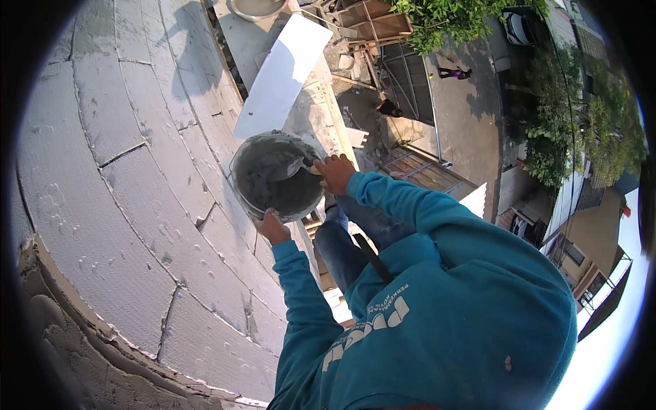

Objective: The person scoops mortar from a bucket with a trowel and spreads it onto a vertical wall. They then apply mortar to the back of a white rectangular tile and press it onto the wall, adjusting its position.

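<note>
A round bucket (237,186) with grey, smeared sides is in front of me, close to the block wall. Wet grey mortar (270,186) lies inside it. My right hand (336,174) is closed around the handle of a trowel (295,166), at the bucket's right rim. The trowel's blade reaches into the bucket, over the mortar. With my left hand (273,227) I grip the near rim of the bucket; the fingertips are partly hidden against its side.
To the left rises a wall of pale blocks (102,205) with a rough mortar band (75,307). Beyond the bucket lie a white board (287,75) and a round basin (258,8). Far below on the right are a paved lane (471,130), two people, a car (519,29) and trees.
</note>
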### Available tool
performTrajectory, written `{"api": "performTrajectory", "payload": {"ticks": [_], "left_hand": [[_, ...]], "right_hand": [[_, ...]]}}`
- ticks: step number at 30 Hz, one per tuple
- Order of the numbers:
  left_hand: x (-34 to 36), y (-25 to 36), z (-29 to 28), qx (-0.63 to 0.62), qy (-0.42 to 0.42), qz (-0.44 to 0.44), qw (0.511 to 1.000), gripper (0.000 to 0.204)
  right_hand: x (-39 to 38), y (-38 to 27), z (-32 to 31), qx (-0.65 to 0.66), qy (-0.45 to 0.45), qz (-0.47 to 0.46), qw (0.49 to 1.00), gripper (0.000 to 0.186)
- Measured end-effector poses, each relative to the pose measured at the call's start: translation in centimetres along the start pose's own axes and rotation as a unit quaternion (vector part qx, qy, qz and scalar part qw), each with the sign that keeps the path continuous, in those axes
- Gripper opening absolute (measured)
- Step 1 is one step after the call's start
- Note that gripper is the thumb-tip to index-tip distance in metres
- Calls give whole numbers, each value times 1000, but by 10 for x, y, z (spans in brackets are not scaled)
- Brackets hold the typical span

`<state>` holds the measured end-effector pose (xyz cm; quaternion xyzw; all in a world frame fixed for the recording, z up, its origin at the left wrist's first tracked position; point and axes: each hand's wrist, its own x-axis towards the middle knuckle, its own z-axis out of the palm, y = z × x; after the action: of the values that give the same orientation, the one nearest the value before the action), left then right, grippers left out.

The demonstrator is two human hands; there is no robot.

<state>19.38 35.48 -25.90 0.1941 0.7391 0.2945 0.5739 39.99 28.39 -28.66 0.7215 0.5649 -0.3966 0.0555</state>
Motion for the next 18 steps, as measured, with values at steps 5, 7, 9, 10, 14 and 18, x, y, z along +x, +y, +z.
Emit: {"api": "performTrajectory", "payload": {"ticks": [5,7,9,10,14,18], "left_hand": [[18,-37,-18,-42,-20,6,999,83],[23,-44,-21,-24,-5,-5,1000,82],[26,-52,-17,-7,2,10,1000,79],[25,-56,-19,-12,-1,19,1000,78],[8,-57,0,-42,-55,49,996,65],[28,-82,8,336,-109,237,905,60]], "right_hand": [[-24,-7,18,52,144,-18,988,48],[-37,-25,14,145,159,-21,976,39],[-42,-42,18,253,164,-43,953,36],[-40,-54,22,306,166,-55,936,35],[-8,-99,13,448,164,-41,878,35],[16,-131,-7,460,189,63,865,32]]}}
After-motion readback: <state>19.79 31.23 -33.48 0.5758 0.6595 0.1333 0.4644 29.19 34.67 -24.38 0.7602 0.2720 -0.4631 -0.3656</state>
